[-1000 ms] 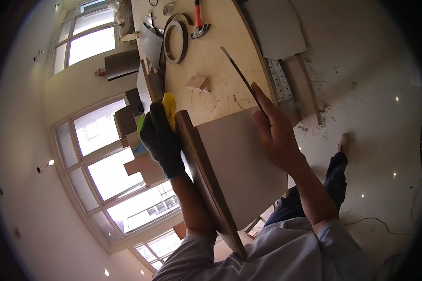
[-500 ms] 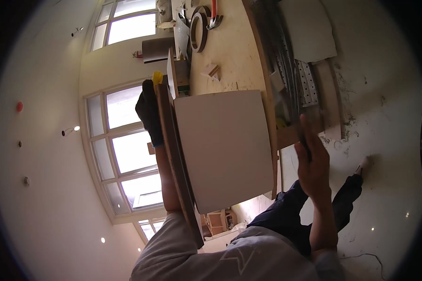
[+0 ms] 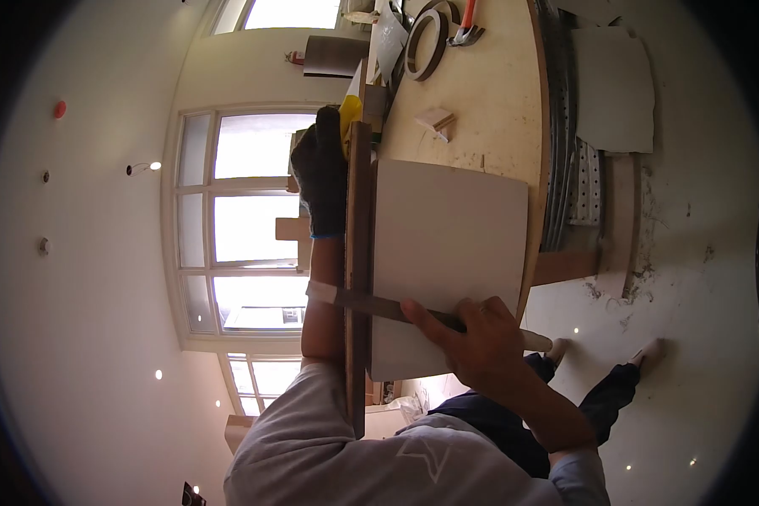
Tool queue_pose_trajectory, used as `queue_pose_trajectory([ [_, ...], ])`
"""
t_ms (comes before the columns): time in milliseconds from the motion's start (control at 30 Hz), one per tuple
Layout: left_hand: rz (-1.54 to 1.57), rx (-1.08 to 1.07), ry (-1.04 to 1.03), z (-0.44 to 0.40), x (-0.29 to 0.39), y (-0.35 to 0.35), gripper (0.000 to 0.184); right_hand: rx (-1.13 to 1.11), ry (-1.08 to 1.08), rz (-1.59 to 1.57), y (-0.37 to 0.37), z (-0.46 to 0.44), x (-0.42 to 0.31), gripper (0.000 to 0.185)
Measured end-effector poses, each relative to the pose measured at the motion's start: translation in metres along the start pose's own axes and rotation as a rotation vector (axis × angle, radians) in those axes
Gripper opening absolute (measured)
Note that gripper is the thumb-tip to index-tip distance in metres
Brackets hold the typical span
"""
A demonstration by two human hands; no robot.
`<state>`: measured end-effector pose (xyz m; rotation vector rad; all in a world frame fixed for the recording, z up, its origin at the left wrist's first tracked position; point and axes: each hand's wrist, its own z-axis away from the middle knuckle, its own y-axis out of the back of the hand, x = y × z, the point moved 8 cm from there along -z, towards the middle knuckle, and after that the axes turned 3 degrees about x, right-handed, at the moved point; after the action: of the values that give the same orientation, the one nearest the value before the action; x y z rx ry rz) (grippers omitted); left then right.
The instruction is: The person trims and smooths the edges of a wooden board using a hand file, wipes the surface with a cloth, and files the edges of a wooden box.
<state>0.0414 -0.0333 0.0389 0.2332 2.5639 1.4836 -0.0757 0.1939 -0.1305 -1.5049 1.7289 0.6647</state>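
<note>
Right hand [image 3: 489, 346] clenches file [image 3: 379, 309] at 6 o'clock, across brown-edged board [image 3: 359, 219]; gloved left hand [image 3: 320, 173] curls toward board's 12 o'clock end, grip unclear. One-handed wobble could skid tip into left forearm [image 3: 322, 333].

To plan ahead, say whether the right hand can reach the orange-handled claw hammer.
Probably not directly: the right hand grips a long, flat, dark tool, and the hammer lies well beyond.

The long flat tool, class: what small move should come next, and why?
Probably ease the long flat tool lightly onto the brown-edged board: the right hand holds it across that edge, though contact is unclear, and the gloved left hand is near the board's far end, seemingly placed to steady it.
</note>
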Motion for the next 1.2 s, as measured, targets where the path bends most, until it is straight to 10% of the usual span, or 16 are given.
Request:
queue_pose_trajectory([
  [600,0.134,0.073,-0.123,0.006,0.004,0.003,0.04,0.074,-0.026,0.176,-0.003,-0.105,0.017,0.063],
  [767,0.134,0.012,0.209,0.008,0.027,0.012,0.037,0.011,-0.012,0.24,0.005,-0.048,0.015,0.065],
  [1200,0.349,-0.002,0.214,0.009,0.01,0.003,0.037,0.154,0.083,0.259,0.006,-0.081,0.041,0.065],
])
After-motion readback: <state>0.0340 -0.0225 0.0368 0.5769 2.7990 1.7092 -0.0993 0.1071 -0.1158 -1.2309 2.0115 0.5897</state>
